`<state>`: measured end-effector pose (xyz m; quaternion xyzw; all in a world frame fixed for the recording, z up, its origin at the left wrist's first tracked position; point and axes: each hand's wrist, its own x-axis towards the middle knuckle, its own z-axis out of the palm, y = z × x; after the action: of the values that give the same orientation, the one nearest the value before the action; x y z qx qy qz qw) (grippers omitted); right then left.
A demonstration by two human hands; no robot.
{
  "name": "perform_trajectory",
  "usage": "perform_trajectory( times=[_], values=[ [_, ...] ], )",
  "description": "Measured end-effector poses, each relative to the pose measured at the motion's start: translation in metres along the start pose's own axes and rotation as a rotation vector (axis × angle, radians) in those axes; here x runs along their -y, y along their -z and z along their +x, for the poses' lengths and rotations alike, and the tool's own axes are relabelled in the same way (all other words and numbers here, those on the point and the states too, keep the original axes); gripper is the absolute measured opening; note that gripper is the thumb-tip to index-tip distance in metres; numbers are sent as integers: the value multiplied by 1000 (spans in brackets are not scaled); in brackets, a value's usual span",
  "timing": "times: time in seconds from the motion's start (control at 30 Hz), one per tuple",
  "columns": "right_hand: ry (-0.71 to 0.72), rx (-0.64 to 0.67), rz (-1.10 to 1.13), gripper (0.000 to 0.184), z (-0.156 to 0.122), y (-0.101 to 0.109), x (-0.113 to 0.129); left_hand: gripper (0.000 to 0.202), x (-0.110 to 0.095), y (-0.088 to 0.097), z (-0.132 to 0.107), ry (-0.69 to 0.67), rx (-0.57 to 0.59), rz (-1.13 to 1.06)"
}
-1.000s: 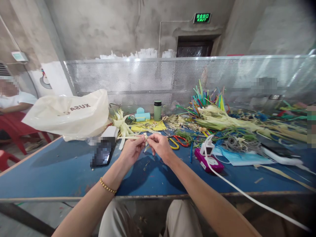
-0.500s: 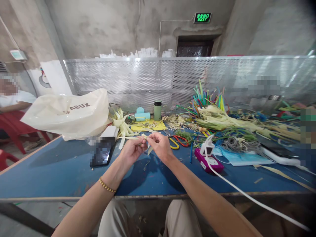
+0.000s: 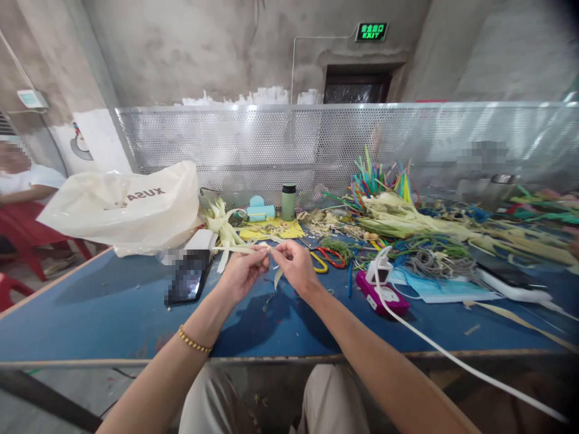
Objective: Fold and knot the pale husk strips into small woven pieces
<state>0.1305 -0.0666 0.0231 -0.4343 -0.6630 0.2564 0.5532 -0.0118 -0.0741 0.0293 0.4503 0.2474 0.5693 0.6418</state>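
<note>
Both my hands meet above the blue table [image 3: 90, 319], pinching a pale dried leaf strip [image 3: 235, 249]. My left hand [image 3: 244, 271], with a gold bead bracelet on its wrist, grips the strip where it runs off to the left. My right hand [image 3: 296, 265] pinches the strip's other end, and a short loose piece [image 3: 277, 277] hangs down below the fingers. Just beyond my hands lie a bundle of pale leaves [image 3: 221, 226] and a yellow sheet [image 3: 271, 230].
A phone [image 3: 187, 278] lies left of my hands, a cream plastic bag [image 3: 126, 205] behind it. Scissors [image 3: 328, 256], a magenta device with a white cable [image 3: 382, 292], leaf piles and coloured strips [image 3: 407, 223] crowd the right. A perforated metal screen [image 3: 316, 144] backs the table. A person sits at far left.
My hands have lifted slightly and shifted a little farther from me. The loose piece under my right hand now hangs lower.
</note>
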Motion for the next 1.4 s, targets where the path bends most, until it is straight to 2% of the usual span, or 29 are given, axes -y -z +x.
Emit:
perform_trajectory(
  times=[0.13,0.3,0.43,0.6,0.73,0.9,1.07,1.23,1.4],
  values=[
    [18,35,-3,26,0,2,0,20,2,3,1,-77,-24,117],
    [13,38,-14,21,2,9,-1,21,2,8,4,-13,-19,33],
    [107,38,-65,20,4,14,-3,22,0,7,4,21,-19,-4],
    [5,207,-3,25,2,14,3,21,0,6,3,-36,6,79],
    [83,118,-42,17,0,13,7,21,3,6,4,-33,-19,47],
    [122,135,-86,12,-2,13,6,23,3,6,5,4,-35,0],
    [143,139,-126,16,0,18,8,23,3,7,5,-38,-22,38],
    [126,34,-157,25,8,26,3,25,3,2,1,-57,40,110],
    [131,-20,-164,21,6,25,0,26,2,2,2,-59,0,101]
  ],
)
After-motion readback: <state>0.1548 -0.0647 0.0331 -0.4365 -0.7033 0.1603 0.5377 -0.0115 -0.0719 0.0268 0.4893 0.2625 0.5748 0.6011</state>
